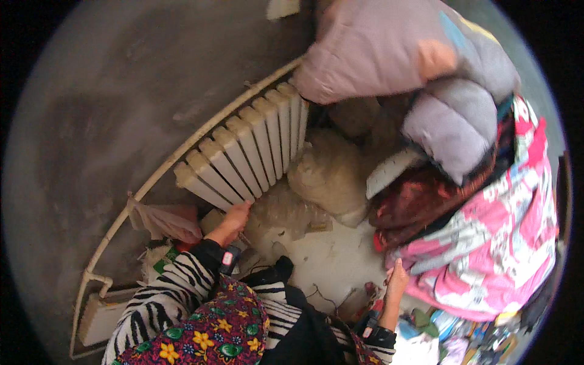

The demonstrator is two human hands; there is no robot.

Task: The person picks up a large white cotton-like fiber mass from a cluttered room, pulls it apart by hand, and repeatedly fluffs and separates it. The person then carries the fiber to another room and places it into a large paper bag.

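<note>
My left hand [233, 221] is by the lower edge of the white radiator [246, 148], fingers curled; whether it grips anything is not visible. Just right of it lies clear plastic sheeting or a bag [289, 212] on the pale floor. My right hand [396, 279] is curled at the near edge of a pink and white patterned cloth [483, 237]. Its fingers seem to touch the cloth, but a grip cannot be made out. Beyond the hands a full, beige sack [331, 175] rests on the floor beside the radiator.
A thick pinkish-grey quilt [378, 50] bulges over the far side, above a dark red bundle [415, 205]. A pipe [171, 159] runs along the wall above the radiator. A plastic bag [171, 219] hangs from it at left. Mixed clutter [456, 337] covers the lower right.
</note>
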